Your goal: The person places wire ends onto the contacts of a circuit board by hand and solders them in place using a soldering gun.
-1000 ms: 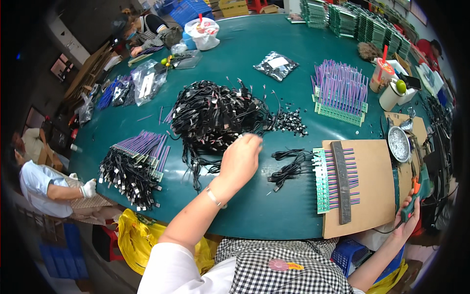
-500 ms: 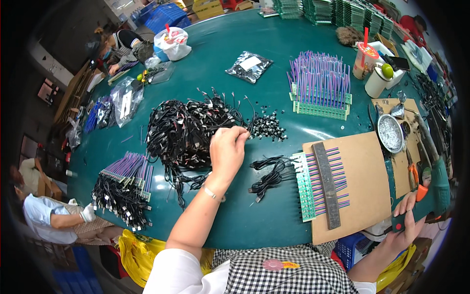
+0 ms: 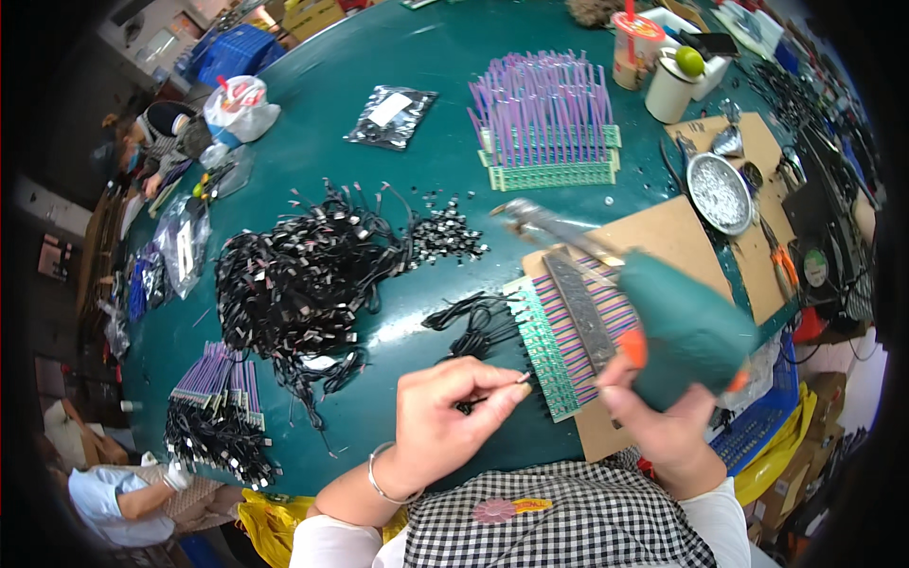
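My left hand (image 3: 450, 417) is over the near middle of the table, thumb and forefinger pinched on a small pale-tipped piece, apparently a cable end. It is just left of a strip of green circuit boards (image 3: 544, 355) with purple and dark wires. A dark bar (image 3: 579, 308) lies across these wires on a brown board (image 3: 686, 237). My right hand (image 3: 672, 435) grips a green soldering gun (image 3: 691, 322) with orange parts, blurred by motion. Its metal nose points left above the brown board. Black cables (image 3: 473, 322) lie beside the strip.
A big heap of black cables (image 3: 294, 284) lies left, near small black parts (image 3: 445, 232). Boards with upright purple wires (image 3: 549, 175) stand farther back. A metal bowl (image 3: 720, 194), white mug (image 3: 670, 90) and drink cup (image 3: 634, 52) are right. A co-worker's gloved hand (image 3: 176, 476) shows lower left.
My left hand has left the small black parts and come nearer, beside the board strip. My right hand has brought the soldering gun up and leftward over the brown board. The view has shifted.
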Demonstrator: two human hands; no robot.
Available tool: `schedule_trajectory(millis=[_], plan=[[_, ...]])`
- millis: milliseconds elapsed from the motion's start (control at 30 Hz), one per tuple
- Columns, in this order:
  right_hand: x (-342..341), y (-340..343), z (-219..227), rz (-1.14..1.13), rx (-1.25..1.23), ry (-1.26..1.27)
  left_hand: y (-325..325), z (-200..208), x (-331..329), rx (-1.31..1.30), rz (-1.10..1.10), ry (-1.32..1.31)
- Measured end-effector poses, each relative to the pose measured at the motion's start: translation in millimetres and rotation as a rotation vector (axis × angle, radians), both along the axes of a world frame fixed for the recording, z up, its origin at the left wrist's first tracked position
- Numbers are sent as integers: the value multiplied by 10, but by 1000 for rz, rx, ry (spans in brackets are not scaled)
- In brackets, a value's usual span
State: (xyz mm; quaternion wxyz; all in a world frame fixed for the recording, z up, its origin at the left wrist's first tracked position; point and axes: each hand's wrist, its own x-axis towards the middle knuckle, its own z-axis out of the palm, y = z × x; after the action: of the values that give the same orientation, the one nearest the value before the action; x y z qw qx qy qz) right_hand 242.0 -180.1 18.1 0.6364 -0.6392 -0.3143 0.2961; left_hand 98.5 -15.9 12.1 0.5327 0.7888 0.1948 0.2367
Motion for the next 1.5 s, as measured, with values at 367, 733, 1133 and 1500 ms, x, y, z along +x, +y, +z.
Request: schedule_trajectory(millis=[367, 733, 1133, 1500], plan=[[-49, 70, -304, 74, 76, 108, -217, -97, 208, 240, -108, 36], [-81, 100, -296, -76, 44, 282, -200, -198, 163, -671, -138, 131], [11, -376, -386, -184, 20, 337, 198, -461, 445, 29, 8, 345], [51, -907, -483, -290, -31, 433, 351, -459, 625, 72, -57, 507]])
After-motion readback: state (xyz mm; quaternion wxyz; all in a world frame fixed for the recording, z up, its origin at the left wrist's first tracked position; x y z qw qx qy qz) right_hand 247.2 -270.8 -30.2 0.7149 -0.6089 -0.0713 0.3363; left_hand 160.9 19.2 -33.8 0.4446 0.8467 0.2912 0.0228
